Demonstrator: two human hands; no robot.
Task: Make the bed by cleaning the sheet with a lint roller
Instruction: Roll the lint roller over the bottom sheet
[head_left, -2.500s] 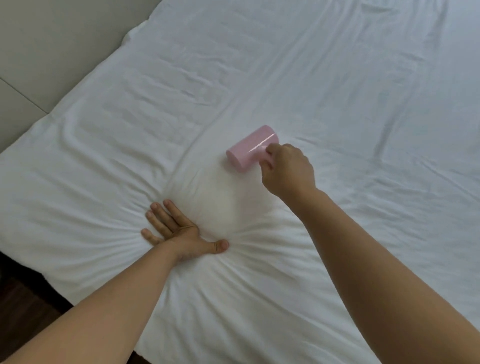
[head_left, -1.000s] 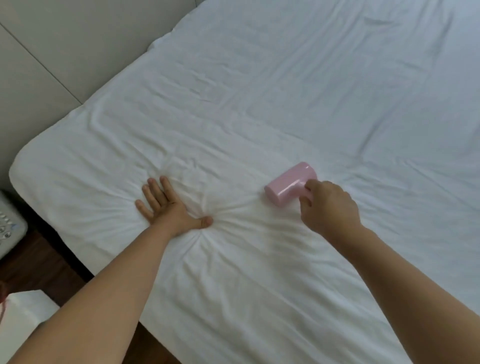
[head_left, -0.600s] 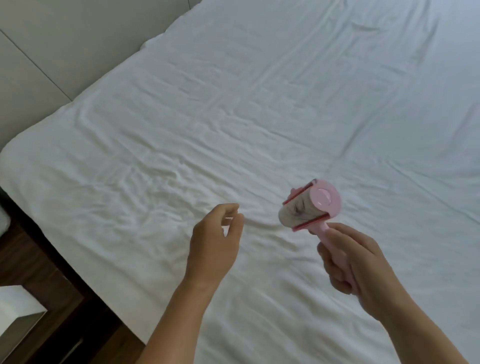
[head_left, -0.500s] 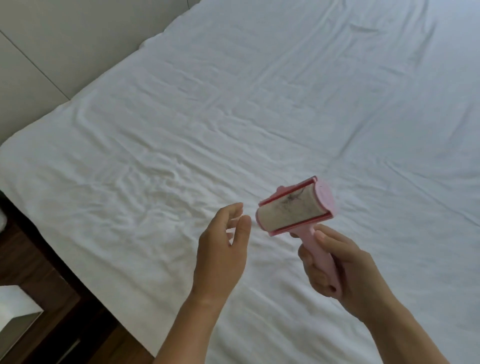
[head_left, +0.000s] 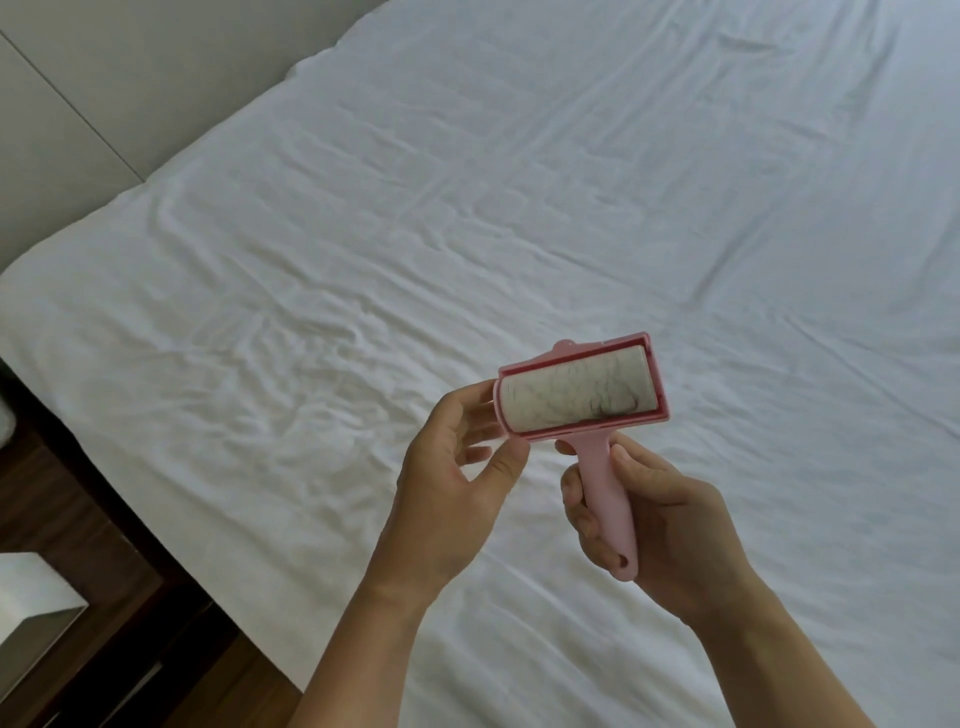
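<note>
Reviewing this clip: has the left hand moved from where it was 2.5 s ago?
Yes. The left hand has lifted off the white sheet, where it pressed flat, and now touches the left end of the lint roller held by the right hand.

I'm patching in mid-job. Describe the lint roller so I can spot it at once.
Start at the wide white sheet filling the view; above its near part, two hands meet. The right hand grips a pale pink handle topped by the lint roller, its left end touched by the left hand. It is the only pink item, its paper matted with dark hair.
</note>
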